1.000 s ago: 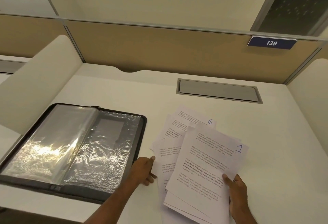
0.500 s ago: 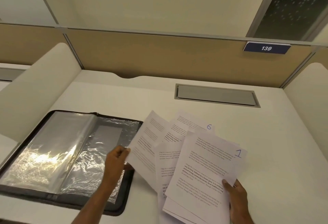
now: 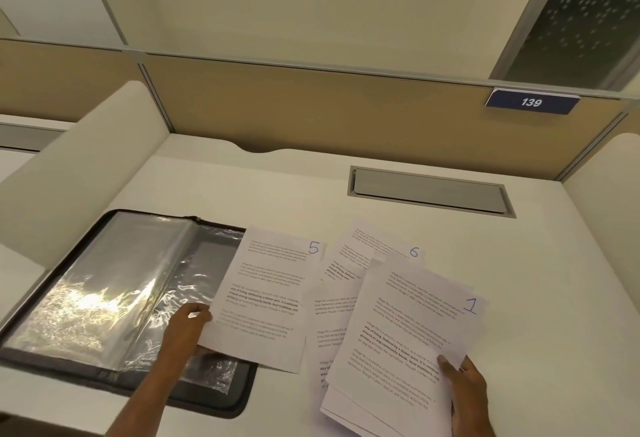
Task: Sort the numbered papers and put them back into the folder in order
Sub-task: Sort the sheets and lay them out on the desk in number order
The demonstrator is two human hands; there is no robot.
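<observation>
i observed the left hand [image 3: 187, 327] pinching the left edge of the sheet marked 5 [image 3: 266, 298], thumb on top and fingers [image 3: 197, 313] curled around the paper's edge. that sheet was held face up, its left part over the right half of the folder [image 3: 114, 298] and its right part over the white counter [image 3: 536, 298].

the folder lay open and flat at the left of the counter. it had a dark zip border and clear plastic sleeves [image 3: 138, 263] that reflected the overhead light. i could not tell whether any sleeve held a page.

the right hand [image 3: 465, 391] gripped the lower right corner of a fanned stack of papers [image 3: 398, 350], thumb pressed on the top sheet and the remaining fingers hidden under the stack. the top sheet was marked 1 [image 3: 471, 305] at its upper right corner. behind the stack, a sheet marked 6 [image 3: 414, 251] showed at the far edge, and further printed sheets showed between the stack and the sheet marked 5. their numbers were covered.

a grey rectangular cable hatch [image 3: 429, 191] sat recessed in the counter beyond the papers. a blue plate reading 139 [image 3: 531, 102] was fixed to the tan partition [image 3: 311, 107] at the back.
</observation>
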